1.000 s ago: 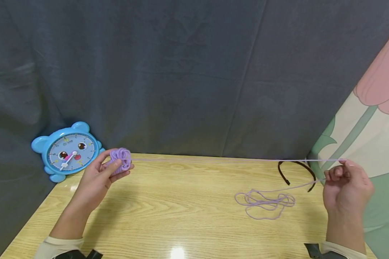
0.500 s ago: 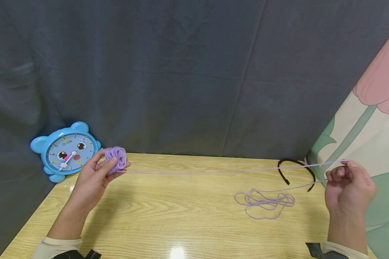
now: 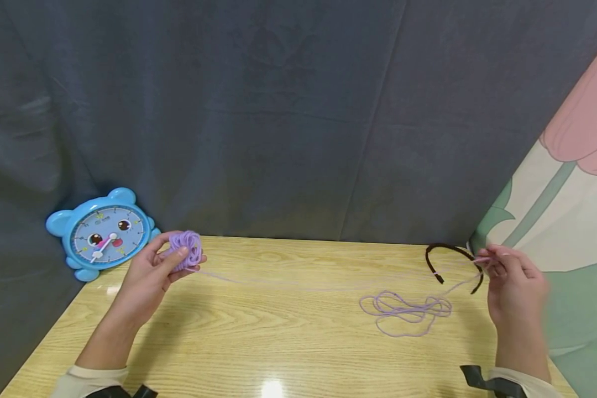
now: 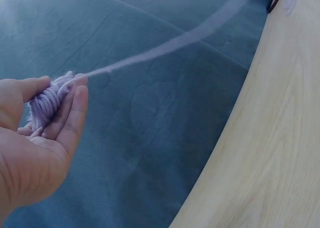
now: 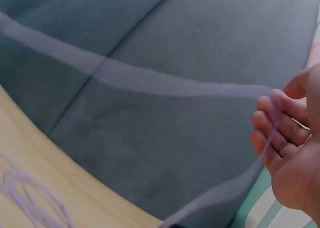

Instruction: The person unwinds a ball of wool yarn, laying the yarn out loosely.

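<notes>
My left hand (image 3: 151,271) holds a small wound bundle of purple yarn (image 3: 186,250) between thumb and fingers, above the table's left side. In the left wrist view the yarn bundle (image 4: 47,105) sits across the fingers, thumb on top. A single strand runs from it across to my right hand (image 3: 514,284), sagging and blurred midway. The right hand's thumb and index finger pinch that strand, seen also in the right wrist view. From the right hand the strand drops to a loose tangle of purple yarn (image 3: 408,312) lying on the table.
A blue bear-shaped clock (image 3: 109,235) leans against the dark curtain (image 3: 278,121) at the left. A black headband (image 3: 450,249) lies at the back right, near the right hand. The wooden table (image 3: 278,331) ends at the curtain, and a flowered cloth (image 3: 577,221) hangs at the right.
My right hand has moved left and the strand, taut one second ago, now sags. The left hand has dipped left, then come back right with the bundle.
</notes>
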Action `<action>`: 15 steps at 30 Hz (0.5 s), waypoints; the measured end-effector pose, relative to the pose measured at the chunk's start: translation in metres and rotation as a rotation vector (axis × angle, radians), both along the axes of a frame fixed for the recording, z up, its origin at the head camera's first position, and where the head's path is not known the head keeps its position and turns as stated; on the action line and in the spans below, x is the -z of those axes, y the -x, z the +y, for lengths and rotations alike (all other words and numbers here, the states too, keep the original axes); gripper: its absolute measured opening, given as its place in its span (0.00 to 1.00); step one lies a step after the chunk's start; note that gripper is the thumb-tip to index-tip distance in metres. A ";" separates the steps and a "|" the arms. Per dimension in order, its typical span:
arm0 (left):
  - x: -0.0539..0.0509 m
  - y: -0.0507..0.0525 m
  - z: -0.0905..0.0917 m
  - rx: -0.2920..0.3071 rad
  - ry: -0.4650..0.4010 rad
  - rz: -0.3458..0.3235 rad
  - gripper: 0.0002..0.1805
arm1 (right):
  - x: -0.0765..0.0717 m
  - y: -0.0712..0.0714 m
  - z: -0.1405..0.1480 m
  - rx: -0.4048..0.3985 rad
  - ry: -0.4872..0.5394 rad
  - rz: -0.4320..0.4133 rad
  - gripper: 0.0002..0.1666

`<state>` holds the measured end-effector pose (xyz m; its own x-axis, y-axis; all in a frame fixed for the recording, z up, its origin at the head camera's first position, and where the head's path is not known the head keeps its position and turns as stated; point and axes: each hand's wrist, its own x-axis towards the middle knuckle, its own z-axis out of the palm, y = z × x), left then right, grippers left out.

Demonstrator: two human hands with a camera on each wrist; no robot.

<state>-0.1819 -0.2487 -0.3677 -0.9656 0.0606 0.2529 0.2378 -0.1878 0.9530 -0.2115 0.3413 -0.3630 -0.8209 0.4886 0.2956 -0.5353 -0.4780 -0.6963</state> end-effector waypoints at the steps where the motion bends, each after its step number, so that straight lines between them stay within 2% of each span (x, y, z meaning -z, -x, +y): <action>1: 0.000 0.000 0.001 0.005 0.001 0.006 0.12 | 0.001 0.001 -0.001 0.024 -0.033 -0.026 0.08; 3: 0.000 0.001 0.003 0.015 0.005 0.015 0.12 | 0.003 0.002 -0.003 0.046 -0.086 -0.061 0.08; 5: -0.001 0.001 0.004 0.020 0.012 0.020 0.12 | 0.003 0.002 -0.007 0.031 -0.141 -0.066 0.09; 12: 0.001 0.001 0.006 0.011 0.031 -0.001 0.12 | 0.003 0.004 -0.039 -0.124 -0.305 0.056 0.10; 15: 0.001 0.001 0.007 0.015 0.042 -0.004 0.12 | 0.006 0.007 -0.061 -0.217 -0.356 0.124 0.11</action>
